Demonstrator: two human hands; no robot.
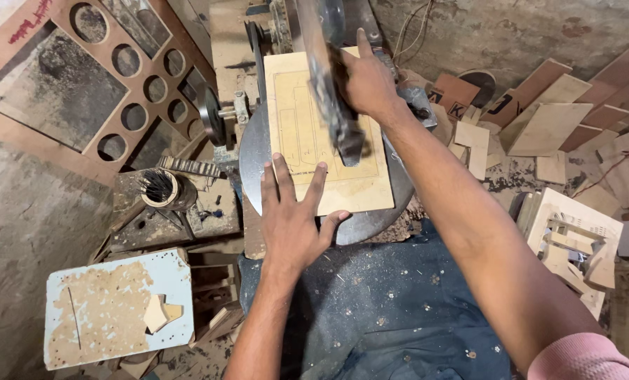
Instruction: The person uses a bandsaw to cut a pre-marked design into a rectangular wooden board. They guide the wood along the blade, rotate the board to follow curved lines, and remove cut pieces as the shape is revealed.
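A pale wooden board (297, 119) with drawn outlines lies flat on the round metal table (374, 218) of a saw machine. My left hand (292, 214) presses on the board's near edge, fingers spread apart. My right hand (367, 81) rests on the board's far right part, just behind the machine's dark metal arm (332, 91), which crosses over the board. Whether the right hand grips anything is hidden by the arm.
A brown panel with round holes (135, 77) leans at the left. A tin of thin rods (159, 188) stands left of the machine. A light blue board (114, 306) lies at lower left. Wood offcuts (546, 127) pile at the right. Sawdust covers my dark trousers (384, 302).
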